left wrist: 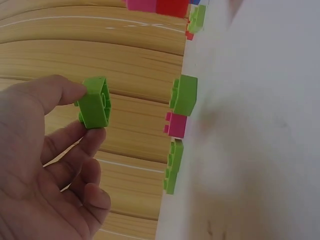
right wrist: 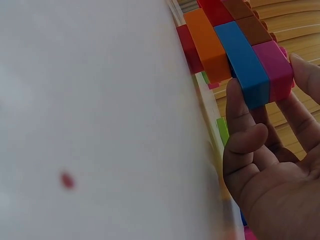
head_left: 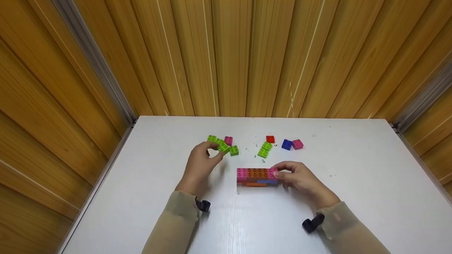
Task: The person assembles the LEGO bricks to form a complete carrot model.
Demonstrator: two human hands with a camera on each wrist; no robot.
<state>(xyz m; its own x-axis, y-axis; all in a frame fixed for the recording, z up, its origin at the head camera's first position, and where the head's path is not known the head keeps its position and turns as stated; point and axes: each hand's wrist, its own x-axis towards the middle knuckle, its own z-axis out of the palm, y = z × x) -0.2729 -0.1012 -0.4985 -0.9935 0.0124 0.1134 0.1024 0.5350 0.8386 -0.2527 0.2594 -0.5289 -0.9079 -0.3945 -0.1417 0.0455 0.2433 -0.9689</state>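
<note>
My left hand [head_left: 200, 165] pinches a light green toy brick [left wrist: 95, 104] between thumb and fingers, raised off the table with its hollow underside showing in the left wrist view. My right hand [head_left: 302, 179] grips the right end of a built block of bricks [head_left: 257, 173]. Pink and brown bricks form its studded top row, with blue, red and orange ones [right wrist: 207, 47] beneath. The thumb lies at the pink end brick [right wrist: 274, 70], while fingers reach under the blue one. Near the left hand, a green brick [head_left: 234, 151] and a pink brick [head_left: 228, 140] lie on the table.
On the white table [head_left: 159, 148], two green bricks [head_left: 265, 150] lie near a red brick [head_left: 270, 139]. Farther right, a blue brick [head_left: 286, 144] sits beside a pink one [head_left: 297, 144]. Wood-patterned panels [head_left: 233, 60] stand behind the table's far edge.
</note>
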